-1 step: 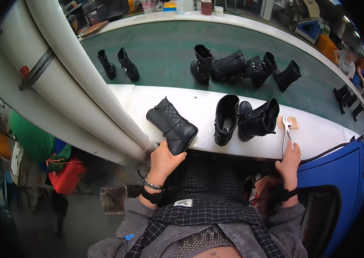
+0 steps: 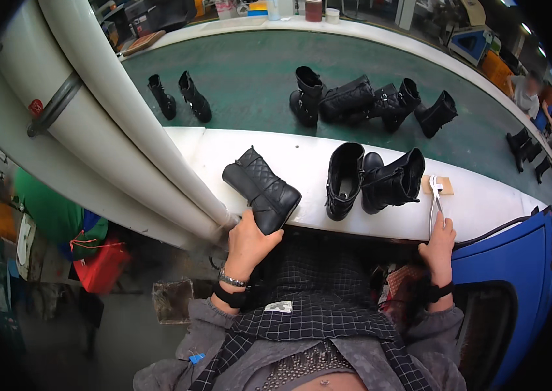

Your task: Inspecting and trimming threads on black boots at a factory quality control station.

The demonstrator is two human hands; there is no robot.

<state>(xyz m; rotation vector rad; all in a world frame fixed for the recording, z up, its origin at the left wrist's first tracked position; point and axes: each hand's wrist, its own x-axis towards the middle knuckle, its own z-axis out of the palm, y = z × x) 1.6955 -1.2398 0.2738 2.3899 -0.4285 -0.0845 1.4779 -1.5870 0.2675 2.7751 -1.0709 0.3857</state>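
My left hand (image 2: 250, 246) is closed round the heel end of a black quilted ankle boot (image 2: 264, 189), which lies tilted on the white ledge with its shaft pointing away to the left. At the ledge's right, my right hand (image 2: 440, 246) grips the long handles of a silver metal tool (image 2: 432, 212), possibly pliers or scissors. The tool's white far end rests on a small tan pad (image 2: 446, 186). Between my hands an upright black boot (image 2: 344, 182) shows its open top. Beside it stands another black boot (image 2: 390, 184), its shaft leaning right.
Beyond the white ledge (image 2: 302, 156) runs a green belt (image 2: 243, 78) carrying several black boots (image 2: 348, 98). Thick white pipes (image 2: 119, 124) stand close on my left. A blue machine housing (image 2: 517, 260) is at my right. Other people (image 2: 527, 91) are at the far right.
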